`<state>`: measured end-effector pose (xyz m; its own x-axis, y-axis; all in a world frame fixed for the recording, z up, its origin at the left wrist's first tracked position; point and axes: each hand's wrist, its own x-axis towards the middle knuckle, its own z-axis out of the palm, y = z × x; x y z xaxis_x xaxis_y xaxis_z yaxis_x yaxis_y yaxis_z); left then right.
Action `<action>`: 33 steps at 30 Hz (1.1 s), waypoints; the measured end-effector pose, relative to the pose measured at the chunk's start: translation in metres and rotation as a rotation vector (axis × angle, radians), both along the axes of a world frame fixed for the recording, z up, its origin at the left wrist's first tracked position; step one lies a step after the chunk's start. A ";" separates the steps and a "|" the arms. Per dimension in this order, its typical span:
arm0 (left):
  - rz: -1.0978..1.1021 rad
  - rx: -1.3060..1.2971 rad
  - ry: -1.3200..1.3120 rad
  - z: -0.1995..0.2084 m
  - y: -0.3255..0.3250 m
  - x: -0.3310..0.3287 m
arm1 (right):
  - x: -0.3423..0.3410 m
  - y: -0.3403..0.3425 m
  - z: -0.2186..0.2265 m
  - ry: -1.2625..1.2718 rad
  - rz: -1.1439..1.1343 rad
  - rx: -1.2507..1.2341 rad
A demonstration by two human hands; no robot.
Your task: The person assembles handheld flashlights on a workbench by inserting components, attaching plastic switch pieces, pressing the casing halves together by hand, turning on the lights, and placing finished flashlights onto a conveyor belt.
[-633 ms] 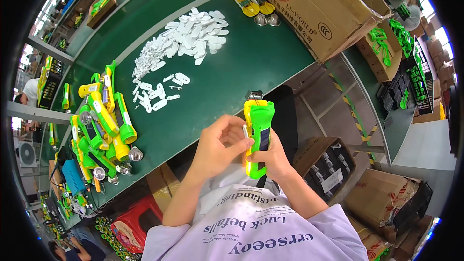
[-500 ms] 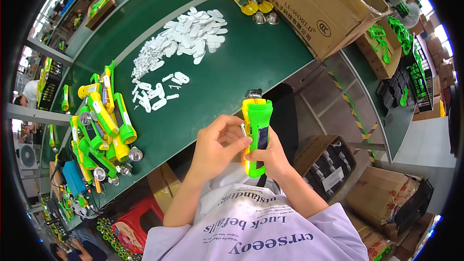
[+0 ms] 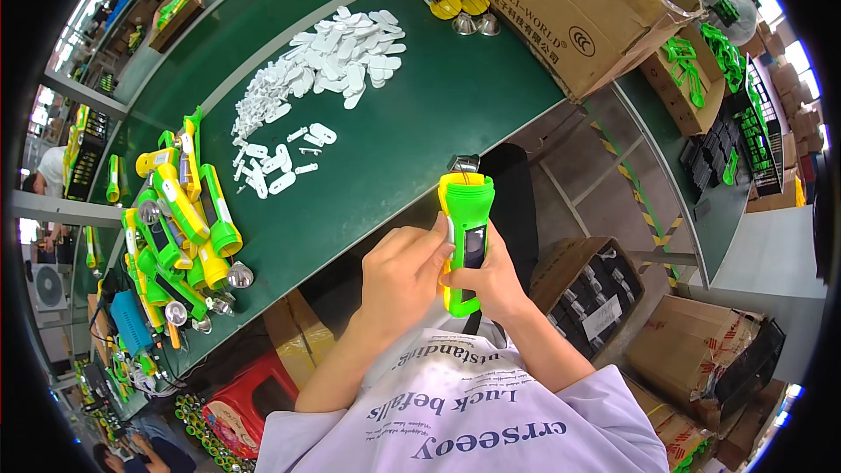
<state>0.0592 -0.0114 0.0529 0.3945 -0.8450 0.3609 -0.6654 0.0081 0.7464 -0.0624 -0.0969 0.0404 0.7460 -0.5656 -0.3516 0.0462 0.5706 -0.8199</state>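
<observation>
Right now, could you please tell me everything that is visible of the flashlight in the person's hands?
The flashlight looks plastic, bright green with yellow along its left side, and has a dark rectangular panel on the green face. Its wider, ribbed head points away from the person; a shiny silver part sits just beyond that end. It is held in the air before the green table. The right hand grips it, thumb across the body; the left hand's fingers touch its left side.

The right hand (image 3: 492, 282) grips a green-and-yellow plastic flashlight (image 3: 470, 201) whose yellow side the left hand's (image 3: 401, 273) fingers touch, beyond the green tabletop's (image 3: 350, 158) edge, while heaped white plastic pieces (image 3: 346, 52), piled green-and-yellow flashlights (image 3: 182, 206) and a large brown cardboard box (image 3: 552, 13) rest on it.
</observation>
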 end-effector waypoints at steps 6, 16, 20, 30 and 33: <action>0.041 -0.084 0.029 -0.011 -0.005 -0.006 | 0.002 -0.001 -0.005 -0.006 0.011 -0.061; 0.243 -0.072 0.559 -0.009 -0.010 -0.015 | 0.000 0.016 -0.029 0.220 -0.064 -0.561; 0.247 -0.082 0.420 -0.008 -0.009 -0.018 | 0.006 0.028 -0.031 0.211 -0.143 -0.503; 0.108 0.020 0.716 -0.005 0.004 0.000 | -0.002 0.011 -0.016 0.216 0.050 -0.538; 0.189 -0.090 0.469 0.013 -0.002 -0.001 | -0.001 0.016 -0.021 0.164 0.103 -0.735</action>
<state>0.0586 -0.0138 0.0664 0.6744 -0.7170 0.1763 -0.2548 -0.0019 0.9670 -0.0637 -0.0808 0.0190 0.7780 -0.6278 -0.0222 -0.1330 -0.1300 -0.9826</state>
